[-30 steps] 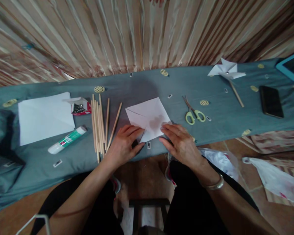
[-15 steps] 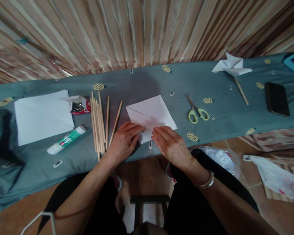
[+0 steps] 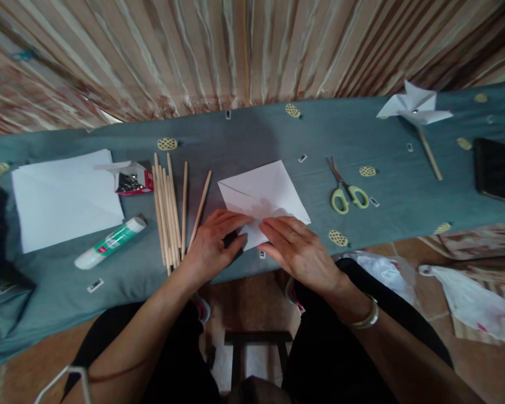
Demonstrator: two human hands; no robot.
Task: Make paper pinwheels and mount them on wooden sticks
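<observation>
A square sheet of white paper (image 3: 263, 188) lies turned cornerwise on the cloth, with straight creases across it. On its near left edge my left hand (image 3: 212, 241) rests its outstretched fingertips, thumb apart from them. My right hand (image 3: 297, 247) lies over the near right part with fingers stretched flat and together. Fingertips of both hands come close near the paper's near corner, which they partly cover. Wooden sticks (image 3: 166, 213) lie just left of my left hand. Scissors with green handles (image 3: 348, 196) lie open to the right of the paper.
To the left are a stack of white paper (image 3: 63, 196), an open red box of metal pins (image 3: 134, 179) and a glue stick (image 3: 111, 242). A paper pinwheel (image 3: 416, 109) on a stick and a black phone (image 3: 494, 168) lie right. Plastic bags (image 3: 471, 300) lie on the floor.
The view has shifted slightly, so things at the sides sit farther outward. My fingertips have moved a little closer together over the paper's near corner.
</observation>
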